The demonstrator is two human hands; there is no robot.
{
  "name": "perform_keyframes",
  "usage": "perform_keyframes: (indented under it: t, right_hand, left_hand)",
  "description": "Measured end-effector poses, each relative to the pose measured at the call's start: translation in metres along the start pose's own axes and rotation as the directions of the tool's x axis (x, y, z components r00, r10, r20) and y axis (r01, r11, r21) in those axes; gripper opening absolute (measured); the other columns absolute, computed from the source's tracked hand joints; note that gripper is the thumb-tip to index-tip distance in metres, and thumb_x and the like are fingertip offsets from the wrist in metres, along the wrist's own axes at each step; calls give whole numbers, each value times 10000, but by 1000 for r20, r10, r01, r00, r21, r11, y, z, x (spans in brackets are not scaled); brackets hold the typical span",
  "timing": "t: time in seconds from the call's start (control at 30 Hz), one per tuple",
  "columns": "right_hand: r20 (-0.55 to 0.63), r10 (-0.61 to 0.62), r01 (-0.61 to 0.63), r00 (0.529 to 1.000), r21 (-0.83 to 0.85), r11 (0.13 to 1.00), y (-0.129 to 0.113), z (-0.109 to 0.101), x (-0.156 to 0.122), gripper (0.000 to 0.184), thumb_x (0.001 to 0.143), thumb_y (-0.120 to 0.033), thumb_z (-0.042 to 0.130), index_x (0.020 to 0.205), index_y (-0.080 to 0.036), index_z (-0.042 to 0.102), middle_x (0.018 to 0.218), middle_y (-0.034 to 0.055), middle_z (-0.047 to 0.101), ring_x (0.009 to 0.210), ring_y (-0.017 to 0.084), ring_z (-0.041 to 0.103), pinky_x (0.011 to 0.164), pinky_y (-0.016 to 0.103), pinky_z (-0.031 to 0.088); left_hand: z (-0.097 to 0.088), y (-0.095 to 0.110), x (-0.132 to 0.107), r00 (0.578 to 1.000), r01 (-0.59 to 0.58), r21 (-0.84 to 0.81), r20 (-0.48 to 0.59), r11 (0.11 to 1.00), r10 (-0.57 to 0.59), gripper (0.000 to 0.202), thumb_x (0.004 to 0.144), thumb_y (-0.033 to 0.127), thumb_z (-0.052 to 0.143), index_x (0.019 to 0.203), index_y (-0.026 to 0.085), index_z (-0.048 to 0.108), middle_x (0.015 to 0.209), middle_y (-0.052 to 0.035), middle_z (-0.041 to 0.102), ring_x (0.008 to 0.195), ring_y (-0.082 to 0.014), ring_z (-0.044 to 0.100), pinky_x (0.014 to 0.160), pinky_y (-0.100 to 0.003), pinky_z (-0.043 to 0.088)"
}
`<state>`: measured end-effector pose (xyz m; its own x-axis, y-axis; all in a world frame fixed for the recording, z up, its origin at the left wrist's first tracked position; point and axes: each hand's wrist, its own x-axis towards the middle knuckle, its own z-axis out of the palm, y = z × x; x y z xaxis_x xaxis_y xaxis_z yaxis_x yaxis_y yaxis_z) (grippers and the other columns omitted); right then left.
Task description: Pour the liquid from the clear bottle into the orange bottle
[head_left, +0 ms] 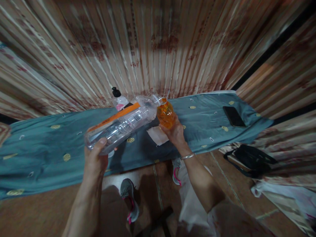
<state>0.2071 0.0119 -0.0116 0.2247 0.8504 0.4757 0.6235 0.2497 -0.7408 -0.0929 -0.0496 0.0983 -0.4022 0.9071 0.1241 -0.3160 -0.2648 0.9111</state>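
Observation:
My left hand is wrapped round the base of a large clear plastic bottle with an orange label strip, tilted so its mouth points right. That mouth meets the top of a small orange container, which my right hand grips from below. A silver bangle sits on my right wrist. Both are held above a table covered with a teal cloth.
A bottle with a black cap stands behind the clear bottle. A white paper lies on the cloth under my right hand, a black phone at the right. A black bag rests on the floor at right. Curtains hang behind.

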Motion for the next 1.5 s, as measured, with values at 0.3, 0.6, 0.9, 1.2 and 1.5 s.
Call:
perform_keyframes:
  t: [0.3,0.6,0.9,1.2,1.5]
  right_hand:
    - [-2,-7,7,1000,35,999,0,-2,0,825,962,-555,954,1625,-183,634,1538,246,815,1437,433,804,1215,648,675]
    - [-8,11,-10,1000,28,1000,-1,-2,0,816,968,-583,930,1630,-217,622,1547,241,811,1452,443,789,1213,716,672]
    - [-33,-3,4,999,38,999,1,0,-1,794,949,-526,956,1616,-237,636,1525,199,828,1418,421,808,1223,709,674]
    - [-3,5,-5,1000,46,999,-4,-3,0,751,980,-574,909,1568,-189,646,1505,248,824,1422,441,805,1212,714,671]
    - [-10,32,-32,999,26,999,-4,-3,1,856,954,-622,951,1604,-160,638,1531,261,816,1430,457,806,1227,699,669]
  left_hand:
    - [-1,-1,1,1000,4,3,1,1000,-4,652,506,396,1112,1059,210,821,999,-35,869,656,-185,740,390,-242,560]
    - [-2,-2,1,1000,-5,10,17,1000,5,653,506,435,1125,1032,200,816,1005,-37,855,668,-181,737,388,-242,562]
    - [-5,-2,1,999,-2,30,37,1000,1,640,551,414,1097,1089,210,816,1022,-47,850,685,-192,750,423,-249,581]
    - [-5,-2,1,999,9,23,31,1000,-10,630,530,417,1110,1051,225,813,1037,-42,869,673,-187,744,423,-241,573]
    - [-4,-6,1,1000,4,2,12,1000,-4,682,509,429,1129,1076,213,818,1028,-35,869,695,-189,751,411,-238,564]
